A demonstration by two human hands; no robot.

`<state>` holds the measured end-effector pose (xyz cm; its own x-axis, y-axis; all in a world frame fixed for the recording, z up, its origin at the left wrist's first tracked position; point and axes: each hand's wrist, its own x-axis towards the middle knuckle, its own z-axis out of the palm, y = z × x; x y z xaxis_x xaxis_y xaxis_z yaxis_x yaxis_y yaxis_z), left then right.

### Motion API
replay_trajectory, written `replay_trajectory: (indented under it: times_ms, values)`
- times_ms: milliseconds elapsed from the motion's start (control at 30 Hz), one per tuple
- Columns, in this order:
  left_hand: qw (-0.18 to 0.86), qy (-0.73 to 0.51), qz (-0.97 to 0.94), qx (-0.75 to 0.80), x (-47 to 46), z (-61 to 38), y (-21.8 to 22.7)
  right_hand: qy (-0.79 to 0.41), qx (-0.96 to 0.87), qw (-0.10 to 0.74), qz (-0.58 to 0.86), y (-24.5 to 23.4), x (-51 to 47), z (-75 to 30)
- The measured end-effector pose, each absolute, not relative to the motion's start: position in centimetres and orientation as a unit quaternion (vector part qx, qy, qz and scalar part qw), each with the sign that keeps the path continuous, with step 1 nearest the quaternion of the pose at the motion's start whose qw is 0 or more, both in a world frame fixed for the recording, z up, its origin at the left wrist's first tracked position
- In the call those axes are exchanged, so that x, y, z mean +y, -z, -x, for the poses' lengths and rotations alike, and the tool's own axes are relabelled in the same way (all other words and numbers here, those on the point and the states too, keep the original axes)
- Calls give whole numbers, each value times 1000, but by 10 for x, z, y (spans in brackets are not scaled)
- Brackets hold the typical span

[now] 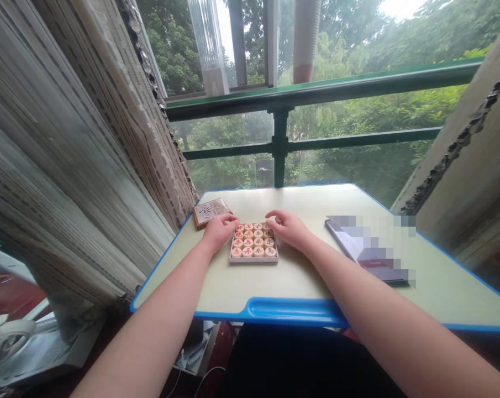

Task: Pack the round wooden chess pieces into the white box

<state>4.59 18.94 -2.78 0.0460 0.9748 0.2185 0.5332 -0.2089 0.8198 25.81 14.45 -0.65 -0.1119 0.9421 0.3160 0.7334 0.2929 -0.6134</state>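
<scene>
A small open box [253, 260] on the table holds rows of round wooden Chinese chess pieces [258, 243], some with red characters and some with dark ones. My left hand [220, 230] is at the box's far left corner, fingers loosely bent, the tips beside the corner piece; contact is unclear. At the far right corner is my right hand [290, 228]. Its thumb is close to the corner piece, and its index finger reaches out above, apart from the thumb. Behind my left hand lies a patterned box lid [211, 209], partly covered by the hand.
The pale table [233, 287] has a blue rim and a blue tray groove [295, 310] at the near edge. A flat tablet-like device [357, 243], partly pixelated, lies to the right. Curtains [109, 138] hang at both sides; a green railing [279, 143] and window stand beyond.
</scene>
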Motion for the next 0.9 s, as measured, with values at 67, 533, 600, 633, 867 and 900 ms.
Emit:
replay_trajectory:
  times_ms: [67, 533, 600, 633, 867, 900]
  values:
    - [287, -402, -661, 564, 193, -46, 30, -111, -764, 351, 531, 4, 143, -255]
    - [122, -379, -800, 449, 175, -57, 14, -10, -847, 262, 463, 6, 137, -246]
    - [122, -373, -810, 436, 175, -58, 13, -8, -849, 259, 461, 6, 138, -247]
    - [126, -369, -814, 431, 175, -58, 13, -8, -849, 258, 461, 6, 139, -247]
    - [153, -345, -812, 446, 174, -59, 12, -10, -856, 259, 447, 9, 143, -248]
    - [154, -346, -812, 443, 174, -59, 12, -9, -856, 259, 446, 9, 143, -249]
